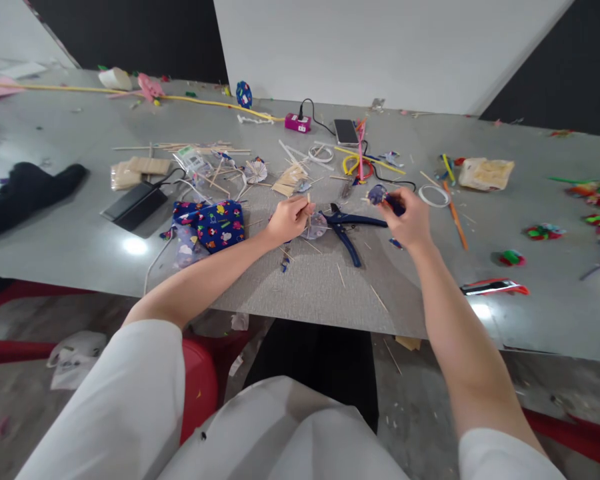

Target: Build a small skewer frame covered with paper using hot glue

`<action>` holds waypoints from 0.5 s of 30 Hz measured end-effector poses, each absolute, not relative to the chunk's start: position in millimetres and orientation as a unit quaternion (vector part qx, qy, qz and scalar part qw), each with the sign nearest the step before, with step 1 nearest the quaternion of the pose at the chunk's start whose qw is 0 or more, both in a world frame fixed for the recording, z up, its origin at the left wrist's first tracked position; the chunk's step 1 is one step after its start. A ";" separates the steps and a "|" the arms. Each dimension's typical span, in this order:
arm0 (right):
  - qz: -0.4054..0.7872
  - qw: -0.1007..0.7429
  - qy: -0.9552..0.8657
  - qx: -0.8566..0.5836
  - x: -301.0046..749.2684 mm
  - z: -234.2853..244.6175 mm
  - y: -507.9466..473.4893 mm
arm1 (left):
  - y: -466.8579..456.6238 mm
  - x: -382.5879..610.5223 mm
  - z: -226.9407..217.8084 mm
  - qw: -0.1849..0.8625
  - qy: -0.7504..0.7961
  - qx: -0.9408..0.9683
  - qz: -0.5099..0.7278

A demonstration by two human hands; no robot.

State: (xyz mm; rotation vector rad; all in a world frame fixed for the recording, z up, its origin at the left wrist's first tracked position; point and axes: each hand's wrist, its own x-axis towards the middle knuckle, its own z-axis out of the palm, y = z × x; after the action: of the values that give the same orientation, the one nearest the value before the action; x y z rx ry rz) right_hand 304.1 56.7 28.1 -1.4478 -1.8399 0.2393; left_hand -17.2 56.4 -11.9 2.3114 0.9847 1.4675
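My left hand (290, 219) is closed in a pinch around a thin wooden stick (309, 198), whose tip pokes up above the thumb. Beneath it is a pale round piece (316, 230) with thin sticks, partly hidden by the fingers. My right hand (409, 217) is closed on a small dark blue patterned fabric piece (377, 194), held above the table to the right. Between the hands lie cutting pliers (350, 247) with blue handles, jaws toward my left hand. Folded blue printed fabric (223, 223) rests left of my left forearm.
On the grey table (290, 293) are a black adapter box (137, 207), loose sticks (200, 148), a purple power block (298, 123), a phone (346, 132) and white wire coils (434, 195). A red utility knife (497, 287) lies near the front edge at right. A red stool (200, 380) stands below.
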 end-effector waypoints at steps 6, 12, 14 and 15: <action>0.047 0.295 -0.674 -0.675 304.4 13.7 67.4 | 56.5 -16.5 -12.5 0.128 0.332 0.787 0.504; 0.077 0.252 -0.722 -0.639 301.0 12.0 65.5 | 57.6 -17.0 -13.5 0.124 0.339 0.788 0.499; 0.076 0.251 -0.726 -0.636 301.9 11.6 64.3 | 57.8 -17.0 -13.7 0.122 0.339 0.789 0.497; 0.070 0.245 -0.729 -0.635 302.8 11.3 63.5 | 57.8 -17.0 -13.7 0.121 0.339 0.789 0.497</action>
State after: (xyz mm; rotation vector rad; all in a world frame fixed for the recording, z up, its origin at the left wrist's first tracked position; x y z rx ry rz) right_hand 302.8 63.5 11.3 -1.7344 -1.9906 0.1907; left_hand -17.0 57.8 -13.7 2.3042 0.9909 1.4517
